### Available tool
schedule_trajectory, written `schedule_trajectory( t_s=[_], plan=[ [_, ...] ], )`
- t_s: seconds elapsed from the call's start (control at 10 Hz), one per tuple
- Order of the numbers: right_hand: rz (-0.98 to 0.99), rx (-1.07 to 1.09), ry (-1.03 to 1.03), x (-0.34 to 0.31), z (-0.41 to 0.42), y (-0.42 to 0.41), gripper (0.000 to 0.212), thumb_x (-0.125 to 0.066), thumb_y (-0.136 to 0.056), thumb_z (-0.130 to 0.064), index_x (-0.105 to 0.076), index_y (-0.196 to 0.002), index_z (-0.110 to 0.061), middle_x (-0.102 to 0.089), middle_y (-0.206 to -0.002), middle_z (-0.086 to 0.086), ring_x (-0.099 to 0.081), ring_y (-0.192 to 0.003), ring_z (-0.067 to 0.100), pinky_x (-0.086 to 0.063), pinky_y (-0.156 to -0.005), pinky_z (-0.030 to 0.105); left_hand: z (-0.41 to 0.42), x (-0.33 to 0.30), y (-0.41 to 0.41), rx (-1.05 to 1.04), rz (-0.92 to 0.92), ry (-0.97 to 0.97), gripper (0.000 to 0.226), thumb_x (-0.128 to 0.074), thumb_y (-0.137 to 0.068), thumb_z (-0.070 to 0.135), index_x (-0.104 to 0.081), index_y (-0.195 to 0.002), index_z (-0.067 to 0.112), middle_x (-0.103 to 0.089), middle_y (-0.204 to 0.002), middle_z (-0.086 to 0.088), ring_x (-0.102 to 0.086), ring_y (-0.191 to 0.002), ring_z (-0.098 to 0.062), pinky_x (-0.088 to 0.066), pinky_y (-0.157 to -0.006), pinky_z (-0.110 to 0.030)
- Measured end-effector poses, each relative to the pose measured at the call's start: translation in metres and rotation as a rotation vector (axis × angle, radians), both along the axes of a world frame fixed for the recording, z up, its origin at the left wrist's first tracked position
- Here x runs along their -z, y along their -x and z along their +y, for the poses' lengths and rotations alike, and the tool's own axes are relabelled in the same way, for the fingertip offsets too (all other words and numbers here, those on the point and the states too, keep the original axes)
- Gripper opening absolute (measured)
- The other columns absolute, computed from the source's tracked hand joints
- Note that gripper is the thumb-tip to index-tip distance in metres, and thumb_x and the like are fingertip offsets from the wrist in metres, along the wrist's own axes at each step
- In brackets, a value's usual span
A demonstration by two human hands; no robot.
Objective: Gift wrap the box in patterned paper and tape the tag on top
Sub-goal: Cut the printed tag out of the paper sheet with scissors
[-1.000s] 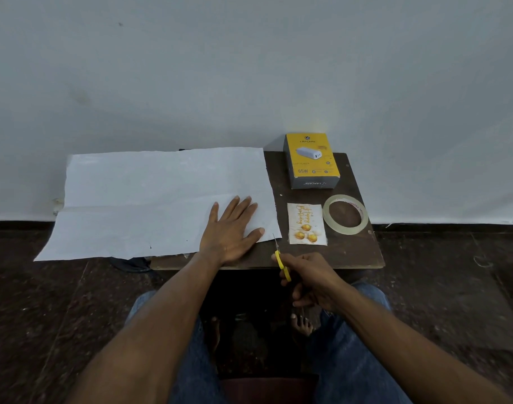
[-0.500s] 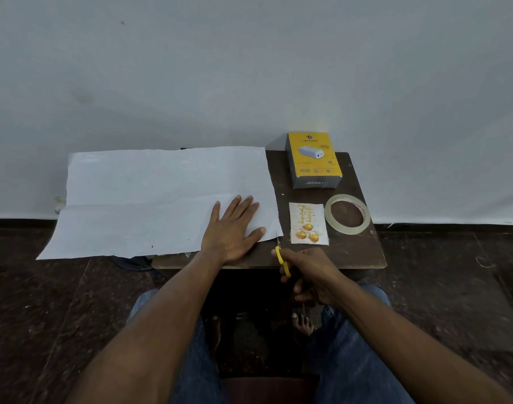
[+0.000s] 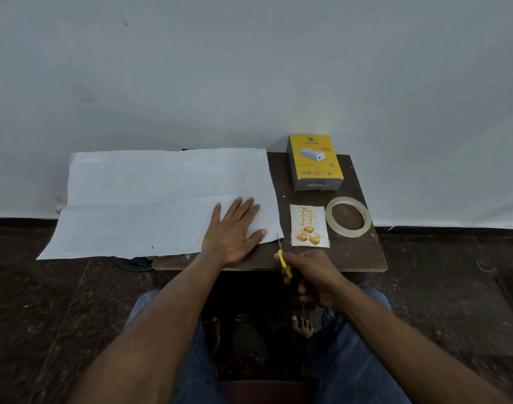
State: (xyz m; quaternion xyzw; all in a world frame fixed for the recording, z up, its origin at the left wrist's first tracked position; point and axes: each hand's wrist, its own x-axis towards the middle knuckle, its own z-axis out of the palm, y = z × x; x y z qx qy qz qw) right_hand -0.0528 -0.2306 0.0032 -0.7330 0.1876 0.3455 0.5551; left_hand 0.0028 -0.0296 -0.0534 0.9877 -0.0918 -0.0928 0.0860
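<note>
Your sheet of paper (image 3: 162, 199) lies white side up, its right part on the dark counter (image 3: 363, 255) and its left part hanging out past the edge over the floor. Your left hand (image 3: 232, 231) rests flat on the paper's near right corner, fingers (image 3: 240, 208) straight and slightly spread, thumb out toward the paper's right edge. Your right hand (image 3: 313, 275) is at the counter's near edge with its fingers curled round the yellow-handled scissors (image 3: 283, 258), whose blades point at the paper's near right corner. The yellow box (image 3: 315, 161) sits at the back of the counter, the roll of tape (image 3: 348, 217) in front of it, and the tag (image 3: 309, 225) lies flat between tape and paper.
</note>
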Motion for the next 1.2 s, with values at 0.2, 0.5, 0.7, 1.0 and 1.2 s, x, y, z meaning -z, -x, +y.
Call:
schedule_trajectory(
  t_s=[0.2,0.5,0.7,1.0,1.2],
  plan=[
    [0.015,-0.036,0.02,-0.002,0.0,-0.003,0.041,-0.074,-0.084,-0.047,-0.07,-0.081,-0.006,-0.069,-0.07,0.008,-0.046,-0.04,0.011,-0.041,-0.041,0.022,0.001,0.0,0.001,0.005,-0.005,0.0,0.068,-0.017,-0.098,0.064,-0.004,-0.156,0.032,0.007,-0.164,0.01,0.013,-0.151,-0.013,0.009,-0.12,-0.052],
    [0.01,-0.052,0.046,-0.007,0.003,-0.006,0.044,-0.07,-0.085,-0.051,-0.069,-0.081,-0.007,-0.069,-0.069,0.007,-0.044,-0.039,0.009,-0.039,-0.042,0.021,0.0,0.001,-0.001,0.003,0.006,-0.003,0.069,-0.016,-0.097,0.065,-0.003,-0.156,0.033,0.009,-0.164,0.01,0.014,-0.15,-0.012,0.011,-0.12,-0.051],
    [-0.013,-0.047,0.052,-0.008,0.004,-0.01,0.046,-0.07,-0.085,-0.05,-0.069,-0.08,-0.005,-0.067,-0.067,0.008,-0.042,-0.037,0.009,-0.037,-0.041,0.019,0.0,0.002,-0.001,-0.001,0.006,-0.003,0.069,-0.017,-0.097,0.065,-0.003,-0.156,0.033,0.008,-0.164,0.01,0.013,-0.15,-0.012,0.012,-0.119,-0.051],
    [-0.027,-0.063,0.072,-0.005,0.004,-0.011,0.04,-0.071,-0.087,-0.044,-0.068,-0.086,-0.004,-0.068,-0.066,0.006,-0.039,-0.035,0.007,-0.034,-0.039,0.016,0.0,0.001,0.0,0.001,0.007,0.008,0.068,-0.018,-0.098,0.064,-0.004,-0.156,0.032,0.007,-0.164,0.01,0.013,-0.151,-0.012,0.01,-0.12,-0.051],
    [-0.008,-0.068,0.086,-0.006,0.004,-0.015,0.043,-0.07,-0.087,-0.046,-0.07,-0.087,-0.003,-0.069,-0.066,0.005,-0.041,-0.037,0.006,-0.036,-0.041,0.017,0.0,0.0,0.0,0.003,0.011,0.0,0.069,-0.017,-0.098,0.064,-0.003,-0.156,0.032,0.008,-0.164,0.01,0.013,-0.151,-0.013,0.01,-0.12,-0.052]
  ],
)
